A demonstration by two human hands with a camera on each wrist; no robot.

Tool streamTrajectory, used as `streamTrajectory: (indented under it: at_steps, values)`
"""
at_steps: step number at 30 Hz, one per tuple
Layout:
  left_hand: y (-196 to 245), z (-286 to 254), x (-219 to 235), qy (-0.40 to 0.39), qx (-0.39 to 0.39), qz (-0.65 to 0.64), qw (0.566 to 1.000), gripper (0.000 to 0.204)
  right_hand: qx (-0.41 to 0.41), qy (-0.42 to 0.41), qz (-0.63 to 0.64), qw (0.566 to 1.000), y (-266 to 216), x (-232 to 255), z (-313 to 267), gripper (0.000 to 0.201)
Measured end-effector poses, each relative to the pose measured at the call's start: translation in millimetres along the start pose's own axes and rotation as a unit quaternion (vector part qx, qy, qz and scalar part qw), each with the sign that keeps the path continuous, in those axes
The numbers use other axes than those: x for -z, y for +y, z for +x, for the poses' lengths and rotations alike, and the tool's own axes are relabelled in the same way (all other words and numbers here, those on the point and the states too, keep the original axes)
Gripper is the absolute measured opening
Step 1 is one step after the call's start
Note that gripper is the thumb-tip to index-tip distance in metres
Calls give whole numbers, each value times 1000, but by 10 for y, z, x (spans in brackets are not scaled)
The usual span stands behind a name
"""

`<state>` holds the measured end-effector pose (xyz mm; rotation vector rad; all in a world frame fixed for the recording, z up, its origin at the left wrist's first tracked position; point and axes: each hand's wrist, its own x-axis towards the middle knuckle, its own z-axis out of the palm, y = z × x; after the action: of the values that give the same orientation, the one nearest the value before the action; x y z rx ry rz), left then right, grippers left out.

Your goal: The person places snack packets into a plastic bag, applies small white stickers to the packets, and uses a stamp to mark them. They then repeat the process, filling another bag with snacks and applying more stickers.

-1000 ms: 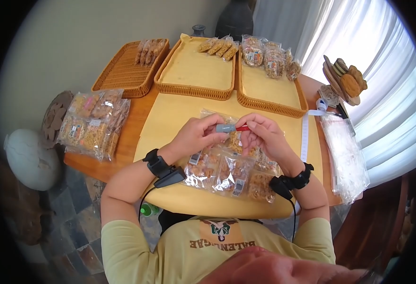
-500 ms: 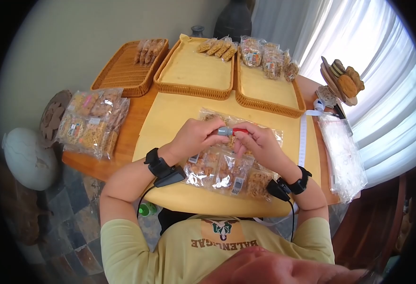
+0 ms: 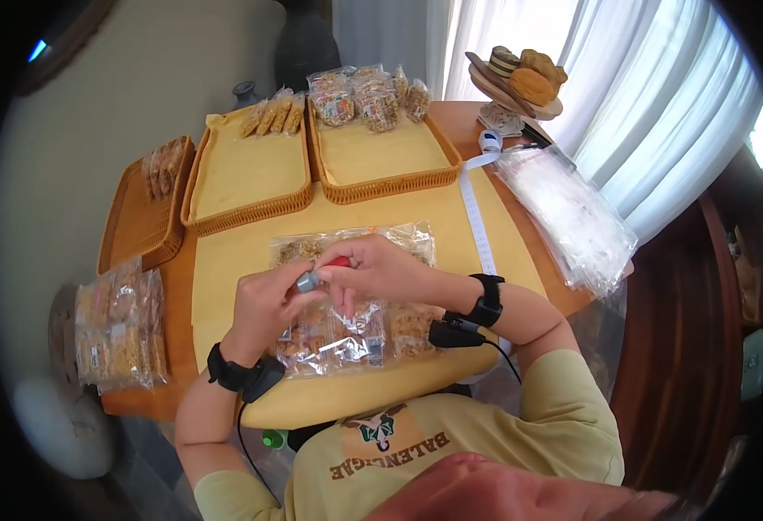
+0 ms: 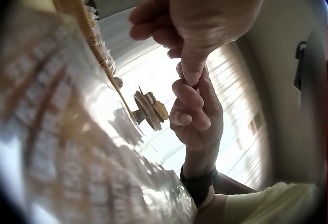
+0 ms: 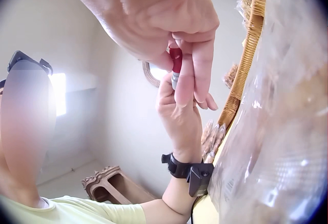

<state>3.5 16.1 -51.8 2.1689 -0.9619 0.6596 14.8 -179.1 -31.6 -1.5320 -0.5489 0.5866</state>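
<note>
Both hands meet over the near half of the table, at the two ends of a small grey-and-red cylinder (image 3: 309, 282). Its grey end is pinched between thumb and fingers of my left hand (image 3: 264, 301). The right hand (image 3: 374, 271) pinches the red end, which also shows as a red piece (image 5: 176, 59) between the fingers in the right wrist view. Finger overlap hides the middle of the cylinder. Beneath the hands lies a large clear bag (image 3: 334, 346) of snack packs, some with barcode labels.
Three wicker trays stand behind: a left one (image 3: 134, 227), a middle one (image 3: 247, 178) and a right one (image 3: 390, 163), with snack packs at their far ends. A filled bag (image 3: 121, 334) lies left. To the right are a white tape (image 3: 477, 221) and clear plastic bags (image 3: 568, 217).
The head view has turned, so the table and trays sit further left. Both hands still hold the cylinder, which now slants in view, its red end higher.
</note>
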Motion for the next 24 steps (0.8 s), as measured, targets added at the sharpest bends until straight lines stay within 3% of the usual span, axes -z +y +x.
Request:
streamTrajectory:
  at_steps: [4, 6, 8, 10, 12, 14, 15, 17, 20, 24]
  values:
    - [88, 20, 24, -23, 71, -69, 995, 41, -19, 6, 25, 999, -188, 174, -105, 23]
    - [72, 22, 32, -7, 133, -123, 983, 39, 5, 56, -35, 998, -277, 415, -227, 22]
    - [4, 0, 27, -17, 157, -141, 977, 35, 37, 165, -94, 981, -356, 797, -369, 20]
    - [-62, -15, 18, -21, 181, -160, 970, 30, 52, 290, -198, 935, -352, 1347, -492, 19]
    - [-98, -14, 16, -64, 220, -157, 961, 21, 45, 423, -288, 858, -257, 1874, -606, 16]
    - [-85, 8, 19, -61, 234, -171, 955, 18, 19, 472, -360, 805, -61, 2424, -709, 14]
    - [-82, 19, 21, -62, 252, -183, 948, 14, 22, 473, -361, 804, 39, 2619, -743, 14]
    - [-110, 32, 24, -55, 245, -175, 952, 12, -35, 530, -400, 747, 184, 2901, -738, 13]
    - [-165, 28, 35, -45, 250, -169, 952, 10, -61, 550, -421, 719, 314, 3164, -640, 13]
    - [-222, 32, 29, -40, 268, -171, 947, 9, -47, 551, -399, 731, 603, 3575, -477, 16]
